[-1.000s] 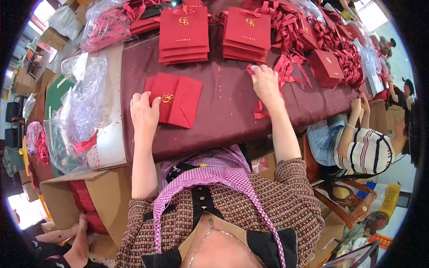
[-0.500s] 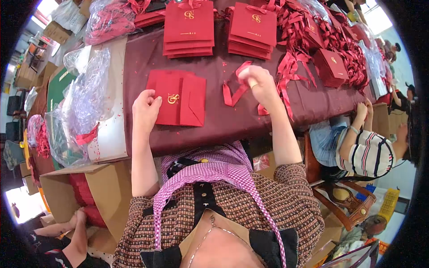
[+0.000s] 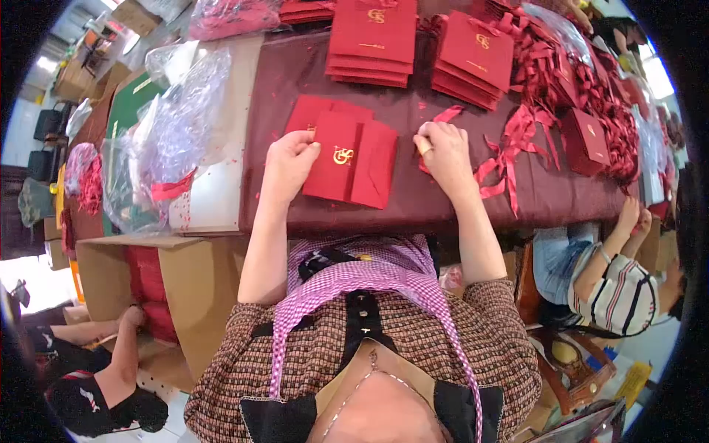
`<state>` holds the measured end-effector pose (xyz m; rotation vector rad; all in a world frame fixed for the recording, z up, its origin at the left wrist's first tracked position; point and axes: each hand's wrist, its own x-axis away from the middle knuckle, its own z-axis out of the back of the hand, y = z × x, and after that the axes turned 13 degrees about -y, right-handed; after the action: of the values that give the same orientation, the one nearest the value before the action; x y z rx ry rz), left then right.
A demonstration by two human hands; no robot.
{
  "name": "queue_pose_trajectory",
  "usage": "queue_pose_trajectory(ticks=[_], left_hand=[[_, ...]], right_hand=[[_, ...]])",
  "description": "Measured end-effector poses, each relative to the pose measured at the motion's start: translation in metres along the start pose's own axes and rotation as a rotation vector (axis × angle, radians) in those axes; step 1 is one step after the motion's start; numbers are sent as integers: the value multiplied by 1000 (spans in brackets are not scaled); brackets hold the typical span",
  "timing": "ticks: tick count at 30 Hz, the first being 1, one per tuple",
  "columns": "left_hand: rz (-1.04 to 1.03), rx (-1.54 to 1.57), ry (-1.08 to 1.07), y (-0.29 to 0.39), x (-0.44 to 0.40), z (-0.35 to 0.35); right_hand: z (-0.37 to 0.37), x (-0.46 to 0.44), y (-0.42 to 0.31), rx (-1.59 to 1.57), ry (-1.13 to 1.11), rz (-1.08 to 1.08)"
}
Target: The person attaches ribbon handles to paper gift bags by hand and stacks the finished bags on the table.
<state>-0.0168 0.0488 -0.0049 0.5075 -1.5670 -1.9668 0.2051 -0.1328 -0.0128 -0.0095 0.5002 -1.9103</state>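
Note:
My left hand (image 3: 290, 166) pinches the left edge of a small red card bag (image 3: 332, 166) with gold letters, which lies flat on the dark red cloth. Another red piece (image 3: 306, 111) shows from beneath its upper left. To the right of the bag, my right hand (image 3: 447, 155) is closed round a red ribbon (image 3: 448, 114), whose end sticks out above the fingers. More ribbon strips (image 3: 509, 166) lie further right on the cloth.
Two stacks of red bags (image 3: 373, 40) (image 3: 473, 59) stand at the back. Beyond are a ribbon heap (image 3: 613, 111) and a small stack (image 3: 587, 140). Clear plastic (image 3: 177, 133) lies left. Below it, a person's arm (image 3: 125, 354) reaches into a cardboard box (image 3: 196, 295). Another person sits right.
My right hand has drawn the ribbon in and closed round it. My left hand has come onto the bag's left edge. The whole view has shifted, with the table further right.

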Motion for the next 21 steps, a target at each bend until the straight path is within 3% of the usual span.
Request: queue_pose_trajectory(ticks=[4, 6, 9, 12, 16, 21], left_hand=[[45, 114, -39, -1, 1, -1], [42, 92, -48, 0, 3, -2], [1, 70, -65, 5, 4, -7], [-25, 80, -64, 15, 10, -12], [-48, 100, -59, 24, 17, -19], [-123, 15, -68, 33, 22, -22]], right_hand=[[9, -6, -7, -251, 47, 63], [10, -7, -15, -1021, -90, -123], [8, -11, -31, -1183, -115, 3], [17, -11, -57, -984, -165, 19], [7, -15, -69, -678, -51, 246], [13, -17, -84, -421, 24, 289]])
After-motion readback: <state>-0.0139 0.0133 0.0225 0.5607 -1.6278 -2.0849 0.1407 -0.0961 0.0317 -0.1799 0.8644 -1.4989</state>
